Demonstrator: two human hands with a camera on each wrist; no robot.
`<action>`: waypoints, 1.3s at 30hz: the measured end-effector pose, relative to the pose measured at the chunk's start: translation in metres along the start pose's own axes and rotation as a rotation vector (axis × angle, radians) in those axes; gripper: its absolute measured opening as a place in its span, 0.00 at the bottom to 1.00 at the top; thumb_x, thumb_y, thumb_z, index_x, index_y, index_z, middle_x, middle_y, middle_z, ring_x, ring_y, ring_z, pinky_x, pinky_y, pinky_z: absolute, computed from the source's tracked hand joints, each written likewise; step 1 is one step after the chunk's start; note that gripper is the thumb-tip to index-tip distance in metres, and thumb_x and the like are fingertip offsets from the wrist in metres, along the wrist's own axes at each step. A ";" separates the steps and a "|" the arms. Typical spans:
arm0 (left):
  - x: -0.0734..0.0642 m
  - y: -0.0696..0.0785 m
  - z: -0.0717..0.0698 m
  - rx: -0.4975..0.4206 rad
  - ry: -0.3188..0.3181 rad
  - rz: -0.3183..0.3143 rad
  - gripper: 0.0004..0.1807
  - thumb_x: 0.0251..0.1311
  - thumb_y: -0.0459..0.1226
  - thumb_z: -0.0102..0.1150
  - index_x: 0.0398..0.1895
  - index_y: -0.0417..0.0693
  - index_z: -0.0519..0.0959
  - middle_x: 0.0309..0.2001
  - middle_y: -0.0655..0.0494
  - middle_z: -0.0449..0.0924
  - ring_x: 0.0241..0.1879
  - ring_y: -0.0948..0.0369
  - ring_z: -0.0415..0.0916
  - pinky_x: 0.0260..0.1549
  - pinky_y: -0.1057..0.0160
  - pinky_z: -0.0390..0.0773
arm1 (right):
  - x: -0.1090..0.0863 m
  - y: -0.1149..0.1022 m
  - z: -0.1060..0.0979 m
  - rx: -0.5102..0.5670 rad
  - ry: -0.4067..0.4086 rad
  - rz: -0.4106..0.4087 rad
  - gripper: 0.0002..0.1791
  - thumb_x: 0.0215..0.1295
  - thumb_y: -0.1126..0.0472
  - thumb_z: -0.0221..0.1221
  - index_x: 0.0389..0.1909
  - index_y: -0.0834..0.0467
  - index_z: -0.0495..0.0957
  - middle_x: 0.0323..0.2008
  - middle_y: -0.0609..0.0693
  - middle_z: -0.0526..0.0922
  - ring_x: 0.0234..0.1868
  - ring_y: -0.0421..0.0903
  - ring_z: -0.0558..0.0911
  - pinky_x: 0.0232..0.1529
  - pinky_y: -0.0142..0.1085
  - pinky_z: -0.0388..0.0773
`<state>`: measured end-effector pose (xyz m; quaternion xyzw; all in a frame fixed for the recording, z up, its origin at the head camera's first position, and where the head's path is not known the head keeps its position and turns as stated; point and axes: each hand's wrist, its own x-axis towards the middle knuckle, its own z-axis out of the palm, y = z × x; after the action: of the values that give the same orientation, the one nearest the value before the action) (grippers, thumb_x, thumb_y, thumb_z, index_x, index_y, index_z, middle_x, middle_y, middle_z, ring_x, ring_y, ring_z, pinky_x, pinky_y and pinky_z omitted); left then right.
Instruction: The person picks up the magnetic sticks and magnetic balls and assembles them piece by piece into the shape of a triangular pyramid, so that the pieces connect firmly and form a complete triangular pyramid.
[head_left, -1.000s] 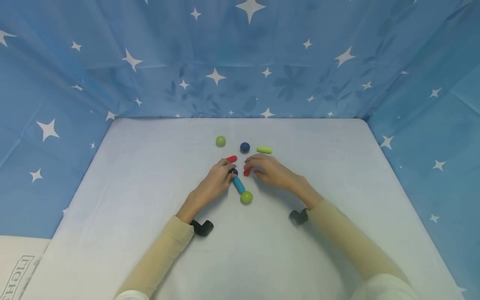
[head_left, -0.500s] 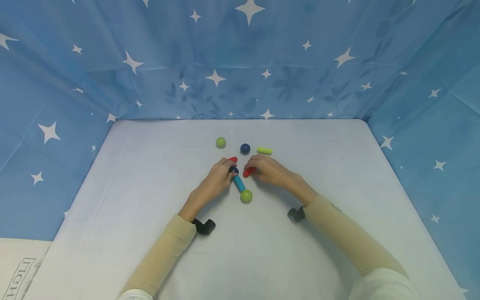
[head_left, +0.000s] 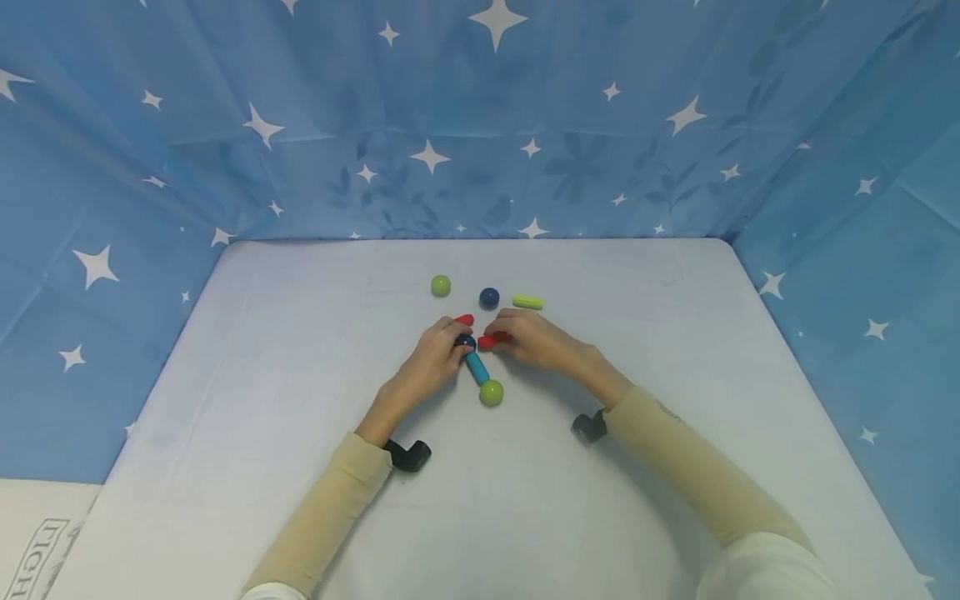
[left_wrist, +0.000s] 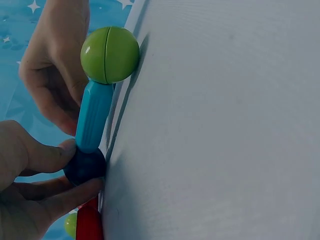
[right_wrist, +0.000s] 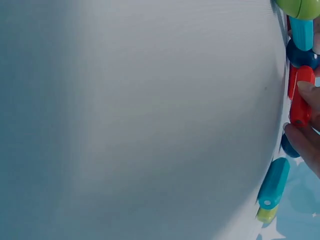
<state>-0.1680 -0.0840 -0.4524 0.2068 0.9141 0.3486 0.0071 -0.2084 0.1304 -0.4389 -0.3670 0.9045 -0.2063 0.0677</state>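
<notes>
My left hand (head_left: 429,360) pinches a dark blue ball (left_wrist: 82,169) between thumb and fingers. From that ball a blue toy rod (head_left: 477,368) runs toward me, with a green ball (head_left: 491,392) at its other end. A red rod (head_left: 464,319) lies beyond the ball, partly hidden by my left fingers. In my right hand (head_left: 542,340) another red rod (right_wrist: 301,97) is pinched by thumb and fingers. Its free end points at the held dark blue ball and overlaps it in the right wrist view.
Farther back on the white table (head_left: 315,308) are a second green ball (head_left: 441,286), a second dark blue ball (head_left: 489,298) and a yellow-green rod (head_left: 528,302). The right wrist view also has a teal rod (right_wrist: 274,184). A blue star-patterned curtain (head_left: 300,183) surrounds the table's far sides.
The red rod in my right hand has swung to point left, and its end has come closer to the held dark blue ball. My left hand stays nearly still.
</notes>
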 end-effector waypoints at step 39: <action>0.005 0.000 -0.001 -0.016 -0.040 -0.054 0.16 0.69 0.30 0.63 0.57 0.30 0.81 0.51 0.39 0.81 0.52 0.49 0.82 0.56 0.55 0.83 | -0.006 0.025 -0.023 -0.004 0.037 0.113 0.17 0.65 0.68 0.67 0.55 0.60 0.85 0.52 0.55 0.86 0.56 0.53 0.83 0.61 0.47 0.81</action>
<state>-0.1724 -0.0827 -0.4512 0.1887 0.9164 0.3512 0.0363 -0.2263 0.1581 -0.4289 -0.3116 0.9253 -0.2071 0.0617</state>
